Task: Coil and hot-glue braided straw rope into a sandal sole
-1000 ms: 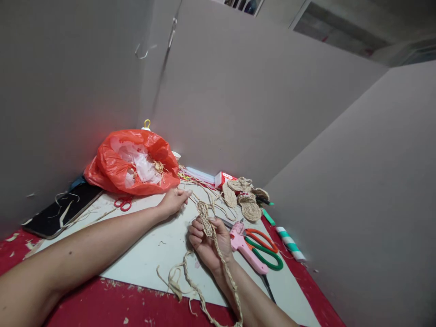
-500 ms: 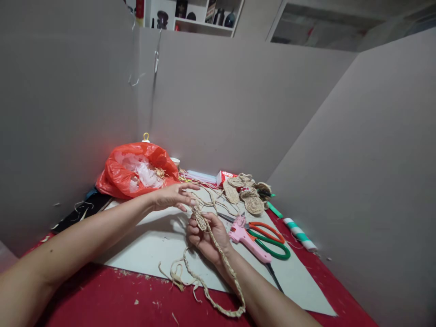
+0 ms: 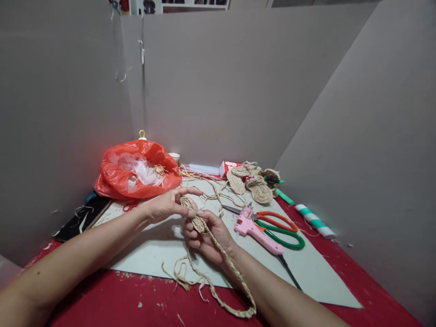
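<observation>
A small oval coil of braided straw [image 3: 198,223] is held between both hands above the white board. My right hand [image 3: 213,236] grips its near end, thumb on top and fingers curled beneath. At the far end, my left hand [image 3: 172,204] pinches the coil's edge between thumb and fingers. From the coil a long straw braid [image 3: 235,272] hangs over my right wrist, loops down past the board's front edge and ends in loose strands [image 3: 182,274]. To the right lie a pink glue gun [image 3: 257,234] and scissors [image 3: 281,231] with orange and green handles.
A red plastic bag [image 3: 112,177] stands back left beside a black item [image 3: 85,220]. Several woven straw soles [image 3: 260,188] are piled back right by a red-and-white box [image 3: 229,168]. A green-and-white striped roll [image 3: 315,221] lies near the right partition. The white board [image 3: 146,254] rests on red cloth.
My left hand has come in closer and now pinches the coil's far end, which has turned to show more of its face. The camera view has tilted down and shifted slightly.
</observation>
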The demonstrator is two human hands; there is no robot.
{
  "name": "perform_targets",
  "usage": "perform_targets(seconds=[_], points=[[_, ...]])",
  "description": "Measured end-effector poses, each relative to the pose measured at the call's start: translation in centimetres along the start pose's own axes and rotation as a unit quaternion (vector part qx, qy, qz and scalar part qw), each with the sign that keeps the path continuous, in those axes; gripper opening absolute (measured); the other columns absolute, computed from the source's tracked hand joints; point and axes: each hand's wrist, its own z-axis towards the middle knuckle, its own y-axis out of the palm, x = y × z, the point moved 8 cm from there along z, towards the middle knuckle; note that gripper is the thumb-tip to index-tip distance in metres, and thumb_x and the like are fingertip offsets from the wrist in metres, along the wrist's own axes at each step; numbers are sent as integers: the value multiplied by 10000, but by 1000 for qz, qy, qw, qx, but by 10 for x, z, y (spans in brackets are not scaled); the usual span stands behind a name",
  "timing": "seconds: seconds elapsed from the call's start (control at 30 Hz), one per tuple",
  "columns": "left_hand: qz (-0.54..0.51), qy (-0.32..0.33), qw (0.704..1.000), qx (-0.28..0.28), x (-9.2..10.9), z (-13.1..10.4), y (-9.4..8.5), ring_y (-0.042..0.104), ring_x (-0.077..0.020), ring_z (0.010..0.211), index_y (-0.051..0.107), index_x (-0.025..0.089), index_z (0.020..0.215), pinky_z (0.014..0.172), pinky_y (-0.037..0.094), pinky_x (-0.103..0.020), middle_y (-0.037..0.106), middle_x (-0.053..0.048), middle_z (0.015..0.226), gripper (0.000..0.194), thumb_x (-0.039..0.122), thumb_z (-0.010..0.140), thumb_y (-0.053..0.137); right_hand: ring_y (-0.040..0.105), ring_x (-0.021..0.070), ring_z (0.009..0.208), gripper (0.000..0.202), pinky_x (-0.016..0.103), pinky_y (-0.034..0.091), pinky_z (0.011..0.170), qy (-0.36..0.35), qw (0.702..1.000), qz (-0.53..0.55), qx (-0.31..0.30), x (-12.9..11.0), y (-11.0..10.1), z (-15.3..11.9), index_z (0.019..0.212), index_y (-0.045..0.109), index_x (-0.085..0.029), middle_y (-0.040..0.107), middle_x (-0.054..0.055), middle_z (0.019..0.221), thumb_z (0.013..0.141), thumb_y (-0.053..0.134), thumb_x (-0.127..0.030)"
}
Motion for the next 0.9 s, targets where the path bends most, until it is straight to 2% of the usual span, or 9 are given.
perform_targets(seconds=[0.27,0.5,0.63,0.73,0.9], points=[[-3,1,1000,5,-2,0,-5,603,-112,677,574,156,1146,710,436,-265,641,-1,782,484,132,690,734,525,80,463,246,172,364,394,-6,999,-50,16,-3,-5,3,775,609,-146,613,-5,596,679,653,-368],[-13,1,1000,23,1,-1,-10,579,-104,663,615,160,1080,681,436,-263,605,13,796,436,120,663,734,573,105,463,390,187,438,382,-25,977,-210,18,-22,-4,-2,792,648,-118,667,50,635,759,592,-503],[-10,-4,999,45,-2,0,-15,574,-98,676,639,155,1038,698,436,-257,613,6,809,406,117,647,742,604,122,459,339,198,441,386,-35,943,-330,14,-39,-4,-7,783,643,-136,710,82,672,769,637,-475],[-6,-12,998,59,-7,1,-20,571,-97,674,646,159,1038,707,442,-259,621,-1,809,400,116,651,738,619,138,458,310,211,425,389,-26,910,-414,17,-54,-7,-14,878,656,-160,727,79,684,741,690,-436],[-29,-14,997,68,-17,5,-23,558,-95,642,650,157,1003,666,458,-256,596,6,783,369,140,646,742,641,157,582,333,245,450,484,-29,832,-549,67,-95,-10,-41,1009,681,-198,729,61,754,756,698,-414]])
